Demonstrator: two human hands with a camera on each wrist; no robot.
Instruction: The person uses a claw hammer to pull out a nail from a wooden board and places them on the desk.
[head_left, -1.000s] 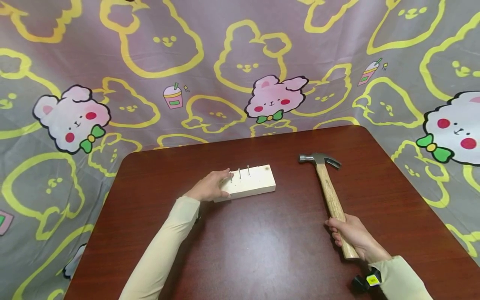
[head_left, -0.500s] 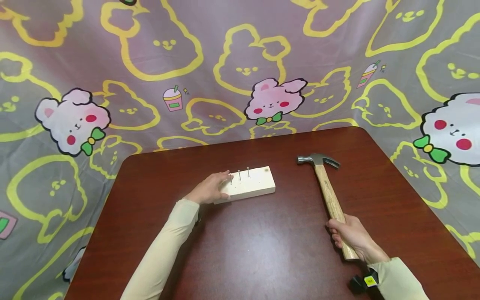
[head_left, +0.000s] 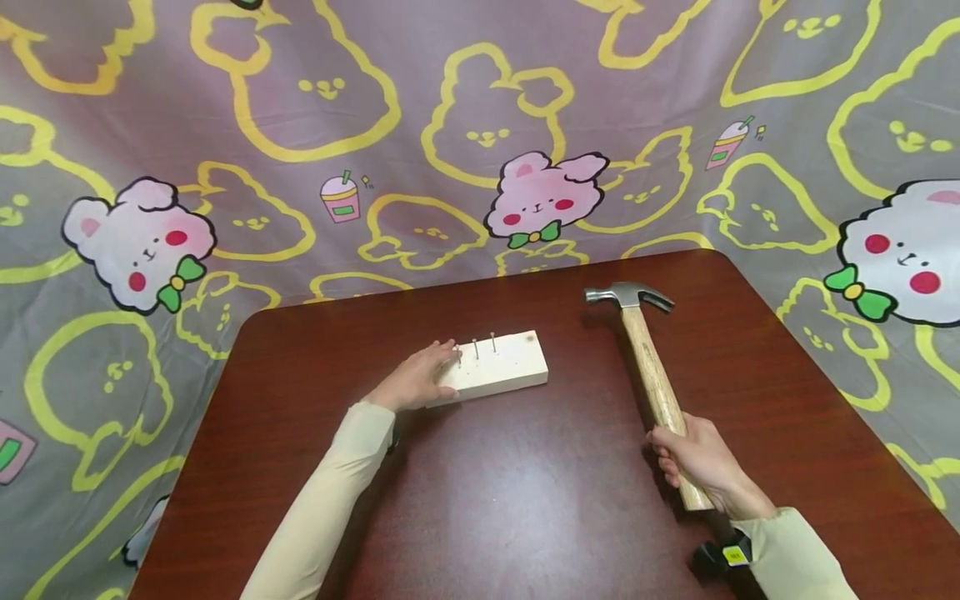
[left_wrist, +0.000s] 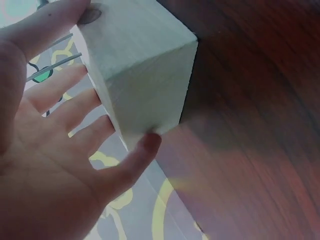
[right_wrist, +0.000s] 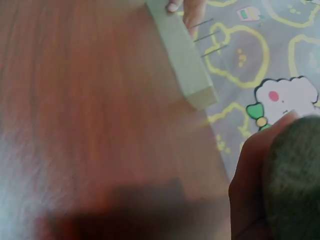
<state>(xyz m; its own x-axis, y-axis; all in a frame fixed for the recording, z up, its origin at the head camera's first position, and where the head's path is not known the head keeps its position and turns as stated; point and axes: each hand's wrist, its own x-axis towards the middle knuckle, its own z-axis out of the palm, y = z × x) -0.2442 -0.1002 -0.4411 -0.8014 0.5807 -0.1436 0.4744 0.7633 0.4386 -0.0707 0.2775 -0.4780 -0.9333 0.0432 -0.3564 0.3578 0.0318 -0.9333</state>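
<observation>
A pale wooden block [head_left: 517, 363] lies on the table, with three nails [head_left: 476, 350] standing upright in its top. My left hand [head_left: 415, 377] holds the block's left end, thumb on the near side and fingers spread over the far part. In the left wrist view, one finger presses the end face of the block [left_wrist: 150, 85]. To the right, my right hand [head_left: 705, 462] grips the lower handle of a claw hammer [head_left: 649, 367]. Its metal head points away from me, slightly above the table. The right wrist view shows the butt of the handle [right_wrist: 295, 180] up close.
The dark reddish-brown table [head_left: 495, 492] has rounded far corners. A curtain [head_left: 420, 100] with cartoon animals hangs just behind it and along both sides. A black wrist device [head_left: 716, 558] with a yellow label sits at my right wrist.
The hammer has risen a little off the table, its head shifting slightly away and to the left, with my right hand. My left hand and the block have stayed in place.
</observation>
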